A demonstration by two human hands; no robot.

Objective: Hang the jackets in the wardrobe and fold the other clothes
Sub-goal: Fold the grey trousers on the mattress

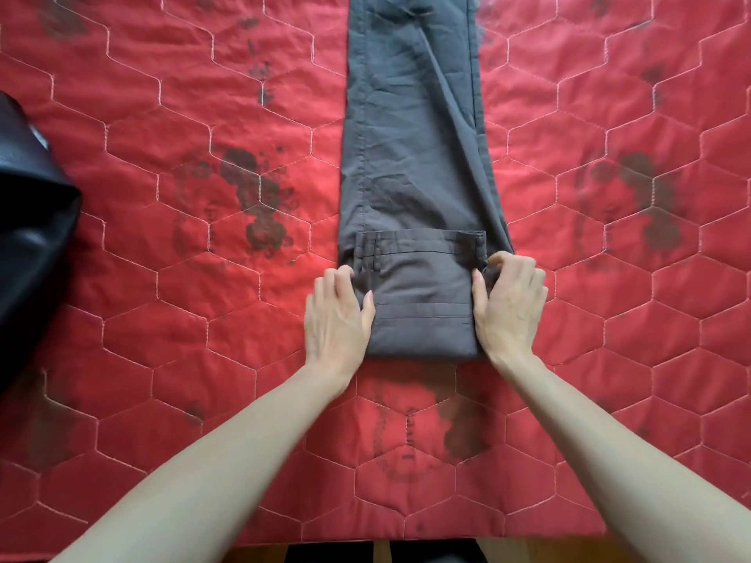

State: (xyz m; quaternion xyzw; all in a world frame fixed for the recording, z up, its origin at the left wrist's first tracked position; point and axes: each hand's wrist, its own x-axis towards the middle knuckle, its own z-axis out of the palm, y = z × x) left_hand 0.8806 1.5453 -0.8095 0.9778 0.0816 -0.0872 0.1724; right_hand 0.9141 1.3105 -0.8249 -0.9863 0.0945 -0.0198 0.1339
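Dark brown trousers (410, 148) lie lengthwise on the red quilted bedspread (203, 310), legs stacked and running off the top of the view. Their waistband end is folded over toward me into a flat block (422, 302). My left hand (339, 314) holds the block's left edge, thumb on top and fingers curled over the side. My right hand (508, 306) grips the right edge, fingers bent and pinching the cloth near the waistband corner.
A black leather-like garment (28, 221) lies at the left edge of the bedspread. The quilt has hexagon stitching and dark printed blotches. Its near edge runs along the bottom of the view, with a strip of floor (540, 552) below.
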